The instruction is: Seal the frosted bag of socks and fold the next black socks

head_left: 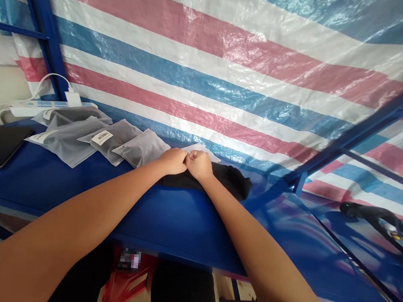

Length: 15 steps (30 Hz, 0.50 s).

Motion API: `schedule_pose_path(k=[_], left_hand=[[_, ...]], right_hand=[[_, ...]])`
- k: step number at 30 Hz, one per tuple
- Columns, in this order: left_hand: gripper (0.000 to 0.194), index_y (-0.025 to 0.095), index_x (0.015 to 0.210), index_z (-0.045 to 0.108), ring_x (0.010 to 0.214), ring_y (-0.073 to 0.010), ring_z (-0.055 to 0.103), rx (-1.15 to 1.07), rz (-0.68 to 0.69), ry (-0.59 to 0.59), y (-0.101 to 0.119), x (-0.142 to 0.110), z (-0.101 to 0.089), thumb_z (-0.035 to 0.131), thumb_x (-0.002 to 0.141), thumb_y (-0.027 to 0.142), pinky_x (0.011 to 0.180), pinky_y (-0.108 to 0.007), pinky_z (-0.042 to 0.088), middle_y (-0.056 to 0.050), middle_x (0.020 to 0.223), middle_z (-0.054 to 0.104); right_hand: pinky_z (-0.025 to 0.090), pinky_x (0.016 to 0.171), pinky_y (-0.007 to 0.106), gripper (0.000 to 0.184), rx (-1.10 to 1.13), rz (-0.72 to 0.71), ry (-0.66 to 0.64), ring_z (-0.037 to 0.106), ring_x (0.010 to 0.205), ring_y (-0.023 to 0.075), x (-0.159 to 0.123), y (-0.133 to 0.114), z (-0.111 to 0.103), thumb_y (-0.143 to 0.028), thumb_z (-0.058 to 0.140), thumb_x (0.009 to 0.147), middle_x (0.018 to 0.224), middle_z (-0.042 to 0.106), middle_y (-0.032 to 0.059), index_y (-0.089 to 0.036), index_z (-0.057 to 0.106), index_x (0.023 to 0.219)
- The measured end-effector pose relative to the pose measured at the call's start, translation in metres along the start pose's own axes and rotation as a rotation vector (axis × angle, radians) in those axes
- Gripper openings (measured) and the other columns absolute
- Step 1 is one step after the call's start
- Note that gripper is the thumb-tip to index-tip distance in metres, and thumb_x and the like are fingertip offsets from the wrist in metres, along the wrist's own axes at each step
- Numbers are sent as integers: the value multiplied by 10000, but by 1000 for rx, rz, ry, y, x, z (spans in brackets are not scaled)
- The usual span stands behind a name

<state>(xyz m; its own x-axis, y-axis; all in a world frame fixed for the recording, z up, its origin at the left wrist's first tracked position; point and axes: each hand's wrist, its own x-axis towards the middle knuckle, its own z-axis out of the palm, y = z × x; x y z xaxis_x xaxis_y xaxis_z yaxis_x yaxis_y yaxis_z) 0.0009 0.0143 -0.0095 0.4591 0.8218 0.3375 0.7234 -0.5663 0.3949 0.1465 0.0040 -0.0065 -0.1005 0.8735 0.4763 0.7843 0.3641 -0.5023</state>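
My left hand (173, 161) and my right hand (199, 164) meet knuckle to knuckle above the table, both closed into fists. Whatever their fingers hold is hidden. Right under them lies a crumpled black cloth (232, 179), spreading out to the right of my right wrist. Behind my fists a pale plastic sheet or bag (212, 155) shows only in part. Just left of my left hand rests a frosted zip bag (144, 147) with something dark inside.
More frosted bags, one with a barcode label (102, 137), lie at left. Beyond them are a power strip (33, 108) with a plugged-in charger (73, 98) and a black flat device (1, 147). A black strap-like object (374, 213) lies right. Blue posts and striped sheeting stand behind.
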Motion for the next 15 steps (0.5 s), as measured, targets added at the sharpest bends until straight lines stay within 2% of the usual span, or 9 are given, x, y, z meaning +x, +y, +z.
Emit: schedule_pose_path(k=[5,10,15], left_hand=[[73,209,708,574,741,-273,637,-17,0,8,-2,1,2,587,779,223,643,-363,457,-80,760,661],[96,211,710,569,731,-261,634,5,7,-4,-3,1,4,573,801,239,620,-351,443,-77,782,670],[120,212,680,547,709,-260,626,2,22,15,-4,2,4,569,798,218,605,-355,429,-74,768,666]], right_hand=[[241,509,279,371,-17,14,-55,256,523,114,2,1,-2,-111,523,731,503,270,-41,-221,242,516],[259,515,274,345,-33,11,-75,294,527,118,3,4,-2,-119,522,735,501,325,-37,-220,279,512],[252,505,270,347,-5,7,-73,290,521,113,3,5,-1,-131,523,744,505,314,-41,-219,271,522]])
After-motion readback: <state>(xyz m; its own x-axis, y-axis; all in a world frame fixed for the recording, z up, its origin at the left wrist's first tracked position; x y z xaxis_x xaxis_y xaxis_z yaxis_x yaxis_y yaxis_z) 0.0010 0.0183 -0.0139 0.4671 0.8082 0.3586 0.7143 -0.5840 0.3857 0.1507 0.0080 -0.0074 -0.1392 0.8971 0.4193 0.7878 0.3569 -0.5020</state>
